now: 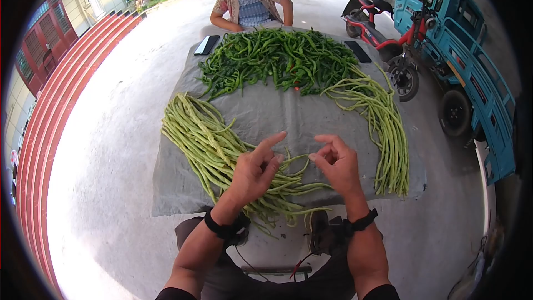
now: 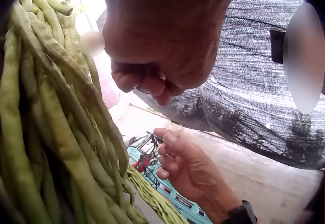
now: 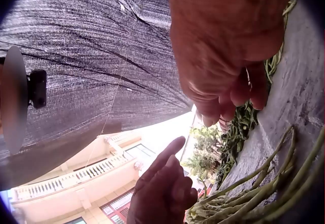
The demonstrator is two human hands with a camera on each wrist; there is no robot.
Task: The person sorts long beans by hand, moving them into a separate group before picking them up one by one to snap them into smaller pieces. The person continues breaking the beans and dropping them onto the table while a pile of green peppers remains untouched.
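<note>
In the head view my left hand (image 1: 256,169) hovers over the near end of a large bundle of long green beans (image 1: 202,139), index finger pointing forward and the other fingers loosely bent. Opposite it, my right hand (image 1: 337,164) is raised with thumb and index finger close to each other. Nothing shows in either hand. One thin bean end curves up near the right thumb in this view. The right wrist view shows the right hand's fingers (image 3: 259,89) hanging bent above the grey cloth (image 3: 299,82). A second bundle of long beans (image 1: 388,139) lies along the right side.
A wide heap of green chili peppers (image 1: 277,58) covers the far part of the cloth, between two phones, one left (image 1: 206,45) and one right (image 1: 357,51). Across from me sits a person (image 1: 252,3). A red scooter (image 1: 383,30) and a blue three-wheeler (image 1: 472,61) stand at right.
</note>
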